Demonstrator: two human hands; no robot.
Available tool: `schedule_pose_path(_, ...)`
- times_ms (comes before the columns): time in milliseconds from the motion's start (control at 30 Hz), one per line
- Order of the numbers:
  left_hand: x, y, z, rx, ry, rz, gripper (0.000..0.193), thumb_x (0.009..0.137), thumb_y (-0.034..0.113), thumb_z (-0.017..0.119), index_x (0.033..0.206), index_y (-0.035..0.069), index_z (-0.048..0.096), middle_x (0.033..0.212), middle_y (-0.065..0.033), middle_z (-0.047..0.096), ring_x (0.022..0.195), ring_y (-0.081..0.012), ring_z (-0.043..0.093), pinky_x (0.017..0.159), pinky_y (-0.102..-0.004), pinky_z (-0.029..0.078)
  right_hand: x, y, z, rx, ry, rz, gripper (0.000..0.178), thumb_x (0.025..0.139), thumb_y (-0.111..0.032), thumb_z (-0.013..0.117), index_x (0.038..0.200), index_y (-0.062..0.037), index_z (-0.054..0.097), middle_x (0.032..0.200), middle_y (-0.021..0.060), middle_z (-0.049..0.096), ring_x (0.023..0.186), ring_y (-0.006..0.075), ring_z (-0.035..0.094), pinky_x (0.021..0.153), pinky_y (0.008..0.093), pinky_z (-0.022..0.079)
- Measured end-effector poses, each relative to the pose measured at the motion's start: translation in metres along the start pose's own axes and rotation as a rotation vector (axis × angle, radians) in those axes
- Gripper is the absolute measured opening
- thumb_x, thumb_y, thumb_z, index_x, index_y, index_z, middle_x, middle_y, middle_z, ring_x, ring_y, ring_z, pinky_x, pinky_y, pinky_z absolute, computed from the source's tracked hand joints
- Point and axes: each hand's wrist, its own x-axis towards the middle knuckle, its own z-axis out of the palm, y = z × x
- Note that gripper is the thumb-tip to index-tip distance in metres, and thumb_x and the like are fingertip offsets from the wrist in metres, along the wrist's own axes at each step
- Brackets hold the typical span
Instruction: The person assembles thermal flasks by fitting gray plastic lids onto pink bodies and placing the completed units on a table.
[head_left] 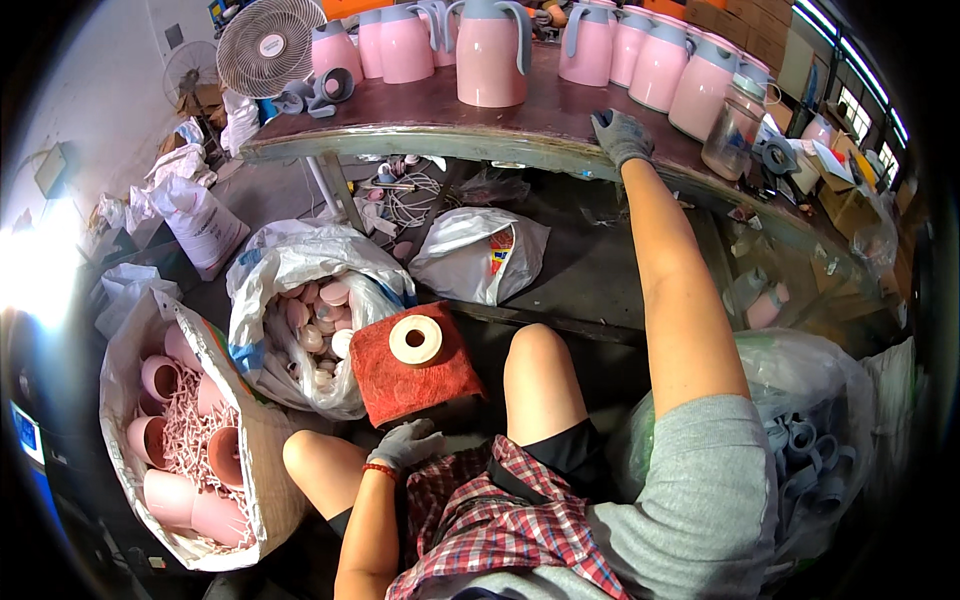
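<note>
My right hand, in a grey work glove with darker fingertips, reaches to the front edge of the dark table. Its fingers lie on the tabletop, apart, with nothing seen in them. Just beyond it stand several pink jugs with grey handles and lids. Another pink jug is set forward, left of that hand. Low in front of me, my left hand, in a pale glove, rests by my lap with fingers loosely extended and no object in it. Close by is a red cloth-covered block with a cream ring on top.
An open sack of pink cylindrical parts stands left, beside a white bag of round pink pieces. Grey parts fill a clear bag at right. A clear jar, grey fittings and a fan are around the table.
</note>
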Motion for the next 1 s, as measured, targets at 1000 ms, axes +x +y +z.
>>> schedule_pose_path(1000,0.0,0.004,-0.002,0.018,-0.067,-0.06,0.058,0.082,0.049,0.056,0.117,0.003,0.055,0.114,-0.0185,0.059,0.111,-0.032,0.054,0.094,-0.0368,0.041,-0.003,0.0,-0.003,-0.016,-0.009,0.012,0.046,0.086,-0.054,0.044,0.107,-0.0174,0.062,0.109,0.0112,0.064,0.104,0.0307,0.06,0.084,0.0475,0.048)
